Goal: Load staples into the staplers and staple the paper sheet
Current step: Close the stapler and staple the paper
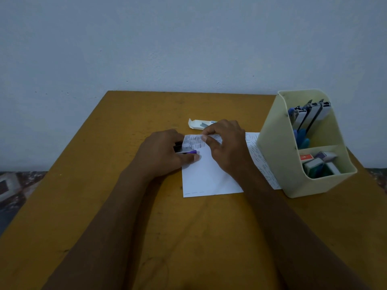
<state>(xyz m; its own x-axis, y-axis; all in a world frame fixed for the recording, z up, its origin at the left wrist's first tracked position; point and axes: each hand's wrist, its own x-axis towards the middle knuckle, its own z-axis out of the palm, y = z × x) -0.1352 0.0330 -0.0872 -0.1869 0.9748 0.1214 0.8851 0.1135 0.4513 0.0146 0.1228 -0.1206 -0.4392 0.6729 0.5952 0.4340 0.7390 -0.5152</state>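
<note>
Both arms run from the bottom of the frame up to the middle. The left grip (163, 153) is curled round a small stapler (187, 151), purple at the tip w/ a black and silver body. The thumb lies along its near side; the fingers are hidden on the far side. The stapler sits at the top left corner of the paper sheet (209, 176), poking out just right of the grip, its tip over the sheet's left edge.

The right grip (228, 147) is bent too. Its thumb and fingertips pinch the sheet's top edge, just right of the stapler. Rows of short dark marks cross the top of the sheet, prob. staples, but too small for me to be sure.

The sheet lies on the orange-brown table (104, 206), mid frame. Behind the hands is an open white staple box (196, 124). At the right stands a cream bin (272, 147) w/ 2 parts, right by the paper. More staplers (312, 114) stand in the back part, and small boxes (316, 164) are in the front part.
</note>
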